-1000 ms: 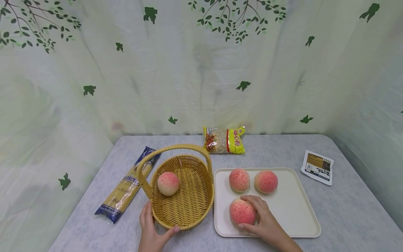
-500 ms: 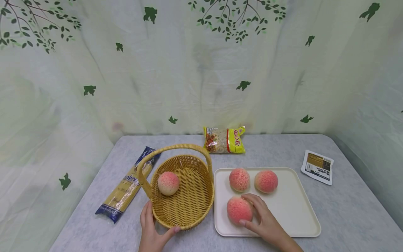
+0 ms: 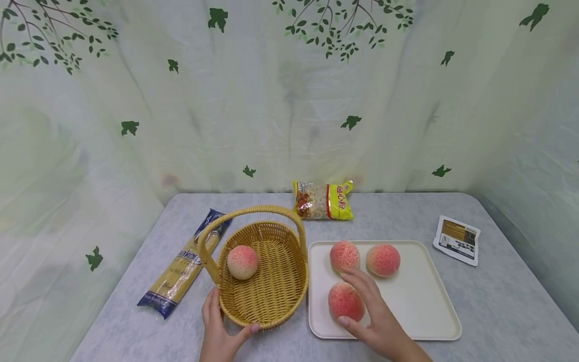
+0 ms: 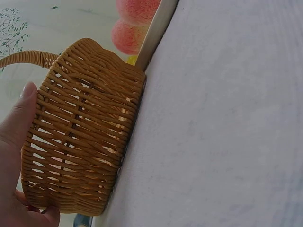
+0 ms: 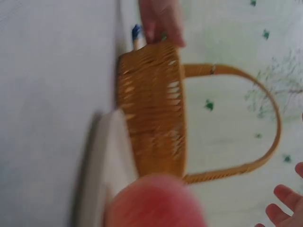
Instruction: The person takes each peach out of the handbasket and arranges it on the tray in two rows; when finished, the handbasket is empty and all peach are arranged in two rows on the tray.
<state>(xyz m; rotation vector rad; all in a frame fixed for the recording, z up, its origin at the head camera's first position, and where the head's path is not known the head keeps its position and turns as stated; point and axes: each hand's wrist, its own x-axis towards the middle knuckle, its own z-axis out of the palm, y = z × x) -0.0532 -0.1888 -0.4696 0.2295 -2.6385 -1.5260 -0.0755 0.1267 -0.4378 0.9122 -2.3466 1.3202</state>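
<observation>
My left hand (image 3: 220, 329) grips the near left side of a round wicker basket (image 3: 267, 296), thumb at the rim and fingers round the wall. Its thumb and fingers also show on the weave of the basket (image 4: 80, 137) in the left wrist view. One pink-and-cream peach (image 3: 243, 262) lies inside. On a white tray (image 3: 420, 296) rest three more peaches, the nearest peach (image 3: 346, 302) beside my right hand (image 3: 377, 319). That hand hovers with fingers spread and holds nothing. In the right wrist view its fingertips (image 5: 286, 196) stand apart from the blurred peach (image 5: 156, 203).
Left of the basket lies a blue-ended pasta packet (image 3: 178, 274), partly behind the handle. A yellow-and-clear food bag (image 3: 323, 201) sits at the table's back edge. On the far right is a small white pouch (image 3: 457, 240). Patterned curtains (image 3: 289, 100) hang behind.
The near peach shifted left a little under my right hand, which then let it go and spread its fingers away from it. My left hand stays on the basket.
</observation>
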